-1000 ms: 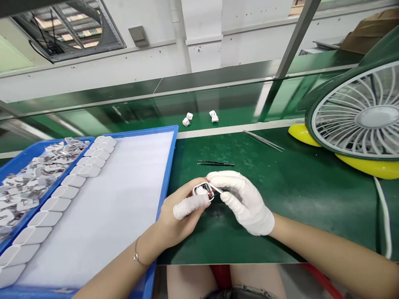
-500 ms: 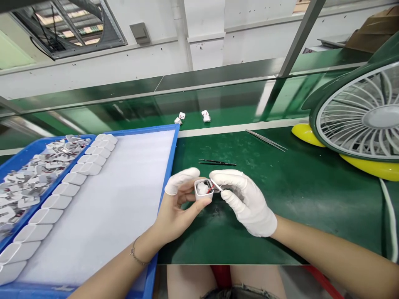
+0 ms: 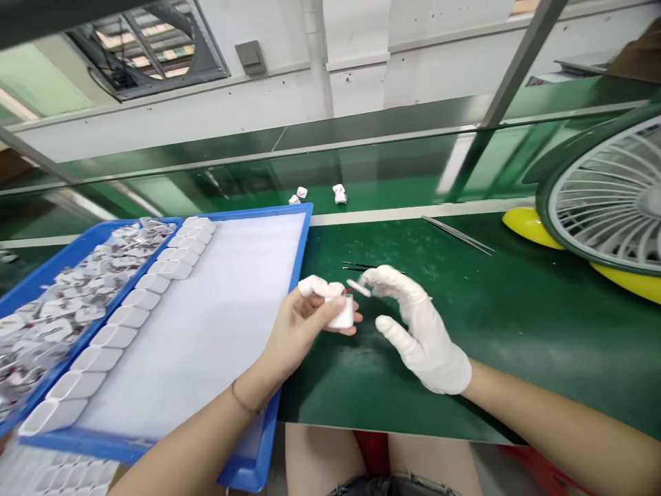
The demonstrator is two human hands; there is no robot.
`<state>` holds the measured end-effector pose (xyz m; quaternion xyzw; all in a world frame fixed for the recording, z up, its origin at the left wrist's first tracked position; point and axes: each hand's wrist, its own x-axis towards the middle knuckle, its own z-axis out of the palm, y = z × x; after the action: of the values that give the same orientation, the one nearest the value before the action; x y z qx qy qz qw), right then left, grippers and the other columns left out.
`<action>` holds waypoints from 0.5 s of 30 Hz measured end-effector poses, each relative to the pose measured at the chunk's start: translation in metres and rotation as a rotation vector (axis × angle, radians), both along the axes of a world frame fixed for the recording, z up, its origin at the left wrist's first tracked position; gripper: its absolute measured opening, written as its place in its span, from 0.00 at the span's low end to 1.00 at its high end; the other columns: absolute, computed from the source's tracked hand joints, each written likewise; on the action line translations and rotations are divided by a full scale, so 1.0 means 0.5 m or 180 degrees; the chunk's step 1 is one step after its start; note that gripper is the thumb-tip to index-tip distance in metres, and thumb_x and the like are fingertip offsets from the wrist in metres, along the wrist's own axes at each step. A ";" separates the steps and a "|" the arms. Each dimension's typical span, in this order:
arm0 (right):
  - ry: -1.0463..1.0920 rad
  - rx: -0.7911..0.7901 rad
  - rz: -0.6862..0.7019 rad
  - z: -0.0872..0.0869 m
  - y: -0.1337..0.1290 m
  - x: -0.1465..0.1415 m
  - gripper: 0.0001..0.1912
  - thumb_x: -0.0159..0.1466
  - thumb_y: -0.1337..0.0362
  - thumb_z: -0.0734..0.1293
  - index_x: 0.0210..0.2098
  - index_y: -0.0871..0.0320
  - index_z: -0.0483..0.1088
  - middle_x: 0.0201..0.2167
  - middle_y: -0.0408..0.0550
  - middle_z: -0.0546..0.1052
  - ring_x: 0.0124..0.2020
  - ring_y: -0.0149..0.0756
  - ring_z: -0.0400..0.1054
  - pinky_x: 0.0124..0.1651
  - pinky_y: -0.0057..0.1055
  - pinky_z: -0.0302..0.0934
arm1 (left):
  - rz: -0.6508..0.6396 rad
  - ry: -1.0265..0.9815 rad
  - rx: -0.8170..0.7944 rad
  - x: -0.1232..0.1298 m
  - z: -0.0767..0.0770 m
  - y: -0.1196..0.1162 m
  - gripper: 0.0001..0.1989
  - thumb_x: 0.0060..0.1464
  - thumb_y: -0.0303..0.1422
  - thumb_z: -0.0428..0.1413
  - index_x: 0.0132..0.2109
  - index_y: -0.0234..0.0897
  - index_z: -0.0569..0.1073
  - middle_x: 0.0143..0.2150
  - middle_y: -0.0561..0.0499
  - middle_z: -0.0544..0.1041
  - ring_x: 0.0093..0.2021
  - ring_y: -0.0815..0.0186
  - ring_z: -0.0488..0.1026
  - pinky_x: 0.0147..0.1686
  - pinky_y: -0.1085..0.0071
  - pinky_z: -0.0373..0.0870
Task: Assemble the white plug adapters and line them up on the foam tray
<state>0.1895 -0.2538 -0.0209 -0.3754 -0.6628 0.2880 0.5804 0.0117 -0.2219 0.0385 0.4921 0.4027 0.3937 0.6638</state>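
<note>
Between its thumb and fingers, my left hand (image 3: 302, 320) holds a small white square cup (image 3: 341, 313), now seen from its side. Only some of this hand's fingertips are covered in white. A small white lid (image 3: 358, 287) tilts above the cup's right edge, with a bit of red beside it. My right hand (image 3: 421, 331), in a white glove, is just right of the lid; its thumb and fingers are spread apart with nothing between them. Black tweezers (image 3: 361, 266) lie behind, partly hidden by the glove.
On the left stands a blue tray (image 3: 306, 241) with a row of white cups (image 3: 129, 317). Beside it, a blue bin (image 3: 85, 241) holds many wired white pieces (image 3: 77, 289). Silver tweezers (image 3: 458, 235) and a fan (image 3: 609, 200) are to the right. White pieces (image 3: 339, 193) lie at the back.
My left hand has turned the cup from showing its opening to showing its side. My right thumb has moved away from the lid and the fingers have opened. The view has shifted slightly.
</note>
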 end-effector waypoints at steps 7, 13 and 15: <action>0.0146 -0.0481 -0.0212 -0.019 0.015 0.006 0.23 0.67 0.60 0.61 0.60 0.49 0.55 0.59 0.49 0.62 0.59 0.41 0.57 0.60 0.46 0.56 | 0.1136 -0.0723 -0.0790 -0.031 -0.007 0.045 0.10 0.56 0.34 0.54 0.38 0.29 0.73 0.28 0.47 0.77 0.26 0.68 0.77 0.25 0.81 0.76; 0.0250 -0.0675 -0.0297 -0.013 0.013 0.007 0.21 0.67 0.58 0.61 0.59 0.50 0.57 0.58 0.50 0.63 0.57 0.40 0.59 0.60 0.46 0.55 | 0.1091 -0.0884 -0.0977 -0.034 -0.007 0.042 0.09 0.56 0.33 0.54 0.39 0.31 0.72 0.29 0.47 0.77 0.26 0.71 0.75 0.22 0.82 0.73; 0.0266 -0.0722 -0.0330 -0.013 0.013 0.009 0.22 0.67 0.57 0.61 0.59 0.51 0.57 0.58 0.50 0.63 0.57 0.41 0.60 0.60 0.47 0.56 | 0.0903 -0.0848 -0.0872 -0.037 -0.011 0.041 0.10 0.55 0.36 0.55 0.38 0.31 0.72 0.28 0.46 0.77 0.22 0.72 0.72 0.17 0.83 0.68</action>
<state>0.1938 -0.2474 -0.0275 -0.4600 -0.5810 0.3460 0.5754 -0.0066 -0.2012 0.0329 0.2797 0.4263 0.4863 0.7097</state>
